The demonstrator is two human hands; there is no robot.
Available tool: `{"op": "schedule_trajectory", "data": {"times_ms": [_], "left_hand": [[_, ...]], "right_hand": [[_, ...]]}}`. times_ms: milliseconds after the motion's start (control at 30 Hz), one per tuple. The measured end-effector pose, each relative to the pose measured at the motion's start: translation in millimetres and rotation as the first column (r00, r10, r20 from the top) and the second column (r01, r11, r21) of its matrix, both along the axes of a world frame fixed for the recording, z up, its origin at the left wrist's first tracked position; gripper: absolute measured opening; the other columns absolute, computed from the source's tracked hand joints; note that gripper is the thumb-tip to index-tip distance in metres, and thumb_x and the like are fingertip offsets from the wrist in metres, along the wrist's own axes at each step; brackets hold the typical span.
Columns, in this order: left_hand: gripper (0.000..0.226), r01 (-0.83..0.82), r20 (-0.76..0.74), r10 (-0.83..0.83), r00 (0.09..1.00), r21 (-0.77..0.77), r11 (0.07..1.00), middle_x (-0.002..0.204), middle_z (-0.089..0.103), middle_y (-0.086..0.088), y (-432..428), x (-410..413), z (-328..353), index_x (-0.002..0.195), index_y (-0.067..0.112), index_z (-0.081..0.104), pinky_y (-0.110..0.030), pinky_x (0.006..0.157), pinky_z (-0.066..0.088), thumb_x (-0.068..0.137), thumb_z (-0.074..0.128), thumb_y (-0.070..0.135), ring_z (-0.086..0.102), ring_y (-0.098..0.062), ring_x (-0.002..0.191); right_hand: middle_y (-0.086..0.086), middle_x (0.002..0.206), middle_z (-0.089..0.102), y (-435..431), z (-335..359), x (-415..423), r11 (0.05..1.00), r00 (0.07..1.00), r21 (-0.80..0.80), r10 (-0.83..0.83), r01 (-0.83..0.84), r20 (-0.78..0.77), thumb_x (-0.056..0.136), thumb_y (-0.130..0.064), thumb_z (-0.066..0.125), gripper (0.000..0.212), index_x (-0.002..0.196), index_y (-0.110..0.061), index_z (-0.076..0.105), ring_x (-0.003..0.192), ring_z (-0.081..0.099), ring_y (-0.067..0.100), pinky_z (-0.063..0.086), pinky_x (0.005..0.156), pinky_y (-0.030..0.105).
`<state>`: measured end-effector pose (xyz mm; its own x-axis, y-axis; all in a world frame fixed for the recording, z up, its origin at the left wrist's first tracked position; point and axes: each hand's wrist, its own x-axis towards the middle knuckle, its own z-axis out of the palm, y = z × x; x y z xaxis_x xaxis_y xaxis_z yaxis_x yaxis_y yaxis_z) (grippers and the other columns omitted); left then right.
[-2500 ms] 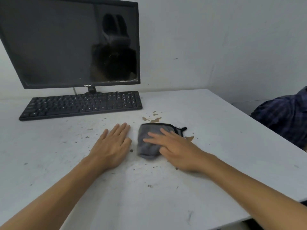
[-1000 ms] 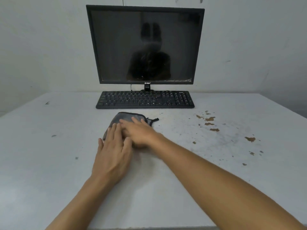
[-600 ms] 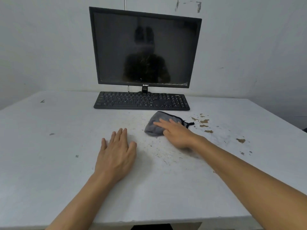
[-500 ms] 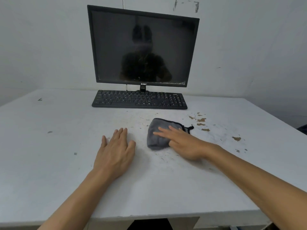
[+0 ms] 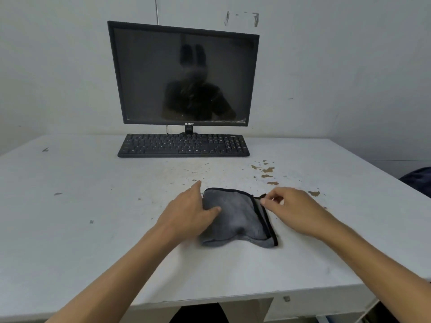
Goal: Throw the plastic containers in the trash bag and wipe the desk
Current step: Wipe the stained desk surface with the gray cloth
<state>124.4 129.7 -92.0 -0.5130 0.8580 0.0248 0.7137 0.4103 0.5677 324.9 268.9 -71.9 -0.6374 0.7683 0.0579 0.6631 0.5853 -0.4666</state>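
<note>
On the white table (image 5: 93, 229), in front of the keyboard (image 5: 183, 145), the grey cloth (image 5: 235, 217) now lies spread wider and nearer the front edge. The left hand (image 5: 186, 213) has moved onto its left side, fingers flat — while the right hand (image 5: 296, 210) pinches its black-trimmed right edge.

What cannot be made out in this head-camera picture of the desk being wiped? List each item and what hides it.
- Trash bag and plastic containers: nowhere in the head view.
- Keyboard legends: too small to read.
- Reflection in the monitor: dim, blurred.
- Left hand fingertips: behind the grey cloth.
- Right hand grip on the cloth's black edge: too small to confirm.
- Dark fabric: cut off by the right edge.
</note>
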Motion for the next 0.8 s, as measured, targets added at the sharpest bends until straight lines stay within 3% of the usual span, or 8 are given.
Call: {"op": "schedule_trajectory", "data": {"times_ms": [67,133,200,300,433,567,700,800], "left_hand": [[0.080,-0.037,0.149,0.033,0.988,0.022,0.999,0.127,0.063,-0.002,12,7,6,0.155,0.010,0.023,-0.032,0.088,0.051,0.089,0.063,0.031,0.058,-0.022,0.112],[0.077,-0.078,0.290,0.053,0.956,0.074,0.994,0.116,0.062,0.010,17,11,13,0.155,0.007,0.026,-0.022,0.079,0.044,0.090,0.065,0.021,0.054,-0.013,0.106],[0.075,-0.095,0.437,0.018,0.899,0.154,0.983,0.111,0.061,0.015,23,17,21,0.156,0.009,0.027,-0.028,0.091,0.045,0.092,0.066,0.018,0.057,-0.014,0.109],[0.073,-0.129,0.628,-0.097,0.772,0.305,0.944,0.119,0.067,-0.002,29,23,36,0.156,0.014,0.029,-0.041,0.104,0.049,0.094,0.066,0.014,0.065,-0.021,0.112],[0.054,-0.154,0.789,-0.249,0.561,0.395,0.906,0.123,0.070,-0.012,44,33,63,0.144,0.011,0.049,-0.042,0.095,0.057,0.093,0.066,0.015,0.072,-0.026,0.108],[0.023,-0.174,0.849,-0.329,0.413,0.428,0.887,0.108,0.078,-0.010,61,51,88,0.117,0.010,0.069,-0.033,0.069,0.063,0.098,0.058,0.016,0.077,-0.023,0.094],[0.030,-0.208,0.902,-0.302,0.308,0.374,0.904,0.115,0.075,-0.013,94,58,90,0.121,0.004,0.066,-0.037,0.067,0.062,0.096,0.060,0.021,0.074,-0.029,0.101],[0.035,-0.195,0.944,-0.245,0.222,0.289,0.937,0.121,0.072,-0.016,115,63,69,0.124,-0.001,0.061,-0.041,0.084,0.060,0.096,0.061,0.020,0.070,-0.030,0.109]], "right_hand": [[-0.019,0.095,0.062,-3,-8,3,0.995,0.993,0.041,-0.094,0.092,0.070,0.087,-0.072,0.046,0.040,0.095,-0.038,0.064,0.090,0.061,0.007,0.050,0.081,0.035],[-0.016,0.104,0.062,-7,-15,-1,0.995,0.995,0.020,-0.097,0.096,0.021,0.083,-0.079,0.042,0.054,0.103,-0.034,0.066,0.098,0.062,0.008,0.051,0.086,0.036],[-0.007,0.129,0.055,-4,-18,-3,0.994,0.993,-0.081,-0.073,0.066,-0.088,0.085,-0.075,0.045,0.066,0.126,-0.026,0.063,0.115,0.057,0.011,0.046,0.094,0.031],[-0.007,0.144,0.051,2,-13,-5,0.944,0.959,-0.329,-0.099,0.007,-0.264,0.085,-0.072,0.053,0.073,0.141,-0.025,0.053,0.129,0.052,0.014,0.042,0.108,0.035],[-0.001,0.119,0.074,8,9,-1,0.662,0.819,-0.686,-0.187,-0.302,-0.542,0.093,-0.055,0.056,0.050,0.124,-0.017,0.068,0.117,0.066,0.020,0.048,0.106,0.041],[0.014,0.119,0.073,14,33,15,0.467,0.763,-0.771,-0.264,-0.434,-0.590,0.096,-0.050,0.054,0.050,0.123,-0.012,0.070,0.112,0.070,0.031,0.052,0.102,0.046],[0.012,0.096,0.076,41,42,28,0.429,0.717,-0.797,-0.378,-0.425,-0.586,0.088,-0.033,0.067,0.032,0.105,-0.007,0.073,0.079,0.075,0.022,0.064,0.070,0.034],[0.009,0.093,0.075,70,40,37,0.539,0.623,-0.748,-0.446,-0.387,-0.643,0.093,-0.015,0.064,0.021,0.112,-0.008,0.069,0.075,0.072,0.015,0.063,0.067,0.029]]}}
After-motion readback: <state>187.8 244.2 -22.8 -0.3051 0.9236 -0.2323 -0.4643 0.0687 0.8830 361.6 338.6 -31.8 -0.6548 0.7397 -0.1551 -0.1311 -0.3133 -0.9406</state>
